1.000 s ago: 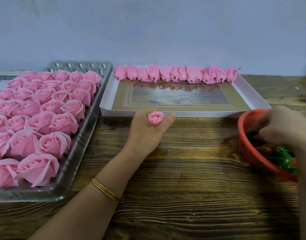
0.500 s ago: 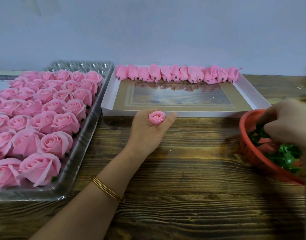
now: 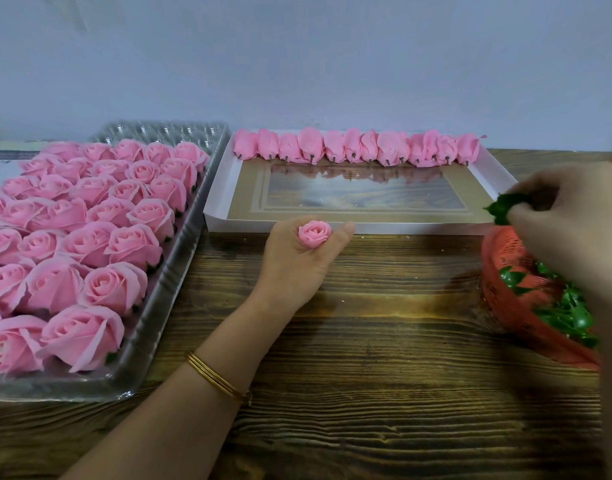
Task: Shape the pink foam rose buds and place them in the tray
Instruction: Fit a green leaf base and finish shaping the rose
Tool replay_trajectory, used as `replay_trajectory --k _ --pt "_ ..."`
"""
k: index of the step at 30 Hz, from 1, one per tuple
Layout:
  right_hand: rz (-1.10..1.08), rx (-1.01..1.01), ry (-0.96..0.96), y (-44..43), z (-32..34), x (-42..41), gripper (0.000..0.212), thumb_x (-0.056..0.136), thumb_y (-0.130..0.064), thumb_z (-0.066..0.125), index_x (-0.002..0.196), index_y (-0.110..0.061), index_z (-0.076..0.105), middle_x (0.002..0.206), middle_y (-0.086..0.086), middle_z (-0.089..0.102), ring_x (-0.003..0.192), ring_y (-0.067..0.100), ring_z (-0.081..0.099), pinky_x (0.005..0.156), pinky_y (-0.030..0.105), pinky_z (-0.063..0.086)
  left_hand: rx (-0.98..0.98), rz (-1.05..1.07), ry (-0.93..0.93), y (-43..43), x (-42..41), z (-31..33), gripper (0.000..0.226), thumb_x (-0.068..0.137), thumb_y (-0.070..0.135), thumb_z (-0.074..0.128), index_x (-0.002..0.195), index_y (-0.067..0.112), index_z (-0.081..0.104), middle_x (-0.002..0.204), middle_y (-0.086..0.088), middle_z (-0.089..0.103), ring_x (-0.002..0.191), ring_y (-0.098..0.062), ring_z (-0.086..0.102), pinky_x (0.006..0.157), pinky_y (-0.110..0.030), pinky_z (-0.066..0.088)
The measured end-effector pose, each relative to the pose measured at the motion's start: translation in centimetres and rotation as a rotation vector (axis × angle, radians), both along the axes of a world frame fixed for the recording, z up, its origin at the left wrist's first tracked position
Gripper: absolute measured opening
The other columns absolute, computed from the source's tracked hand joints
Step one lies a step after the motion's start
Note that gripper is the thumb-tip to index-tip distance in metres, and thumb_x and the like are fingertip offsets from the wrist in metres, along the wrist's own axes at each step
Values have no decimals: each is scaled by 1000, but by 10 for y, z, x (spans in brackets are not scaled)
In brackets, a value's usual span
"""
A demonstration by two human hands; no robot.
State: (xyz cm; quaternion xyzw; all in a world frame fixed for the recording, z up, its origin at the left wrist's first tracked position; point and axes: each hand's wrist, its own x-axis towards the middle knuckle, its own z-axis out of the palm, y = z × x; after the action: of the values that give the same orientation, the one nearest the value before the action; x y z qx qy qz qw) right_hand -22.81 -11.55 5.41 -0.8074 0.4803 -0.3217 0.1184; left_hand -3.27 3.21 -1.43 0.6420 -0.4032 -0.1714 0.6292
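Note:
My left hand [image 3: 297, 261] rests on the wooden table and grips a small pink foam rose bud [image 3: 314, 233] upright between its fingers, just in front of the white tray [image 3: 216, 188]. A row of several pink buds [image 3: 356, 148] lies along that tray's far edge. My right hand [image 3: 567, 223] is raised above the red basket [image 3: 505, 306] and pinches a green leaf piece [image 3: 505, 207]. On the left, a clear plastic tray [image 3: 166, 306] holds several opened pink roses [image 3: 100, 237].
The red basket at the right edge is filled with several green leaf pieces [image 3: 560, 313]. A pale wall runs behind both trays. Bare wooden tabletop [image 3: 366, 375] lies between my arms and toward the front edge.
My right hand has lifted out of the red basket with a green leaf piece pinched in it. My left hand and its bud have stayed in place.

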Motion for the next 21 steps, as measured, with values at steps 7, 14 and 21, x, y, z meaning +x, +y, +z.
replay_trajectory --k 7,14,21 --pt "353 462 -350 46 -6 46 31 83 9 53 78 -21 53 73 9 74 57 17 66 54 30 46 20 -19 70 -1 4 -2 44 92 29 65 56 5 55 50 -1 52 49 -10 48 58 -22 45" --pt "424 665 -342 58 -37 71 27 89 6 54 95 -12 73 68 -1 71 51 -5 55 52 4 39 -11 -7 246 -3 6 -1 41 93 30 63 56 12 60 51 1 57 49 -8 53 51 -19 45" --pt "364 966 -415 69 -51 80 30 94 2 48 91 -13 73 67 -1 70 41 -1 46 40 12 35 -45 -46 460 -4 7 6 43 96 28 57 55 17 54 64 -3 62 61 -13 53 66 -27 46"
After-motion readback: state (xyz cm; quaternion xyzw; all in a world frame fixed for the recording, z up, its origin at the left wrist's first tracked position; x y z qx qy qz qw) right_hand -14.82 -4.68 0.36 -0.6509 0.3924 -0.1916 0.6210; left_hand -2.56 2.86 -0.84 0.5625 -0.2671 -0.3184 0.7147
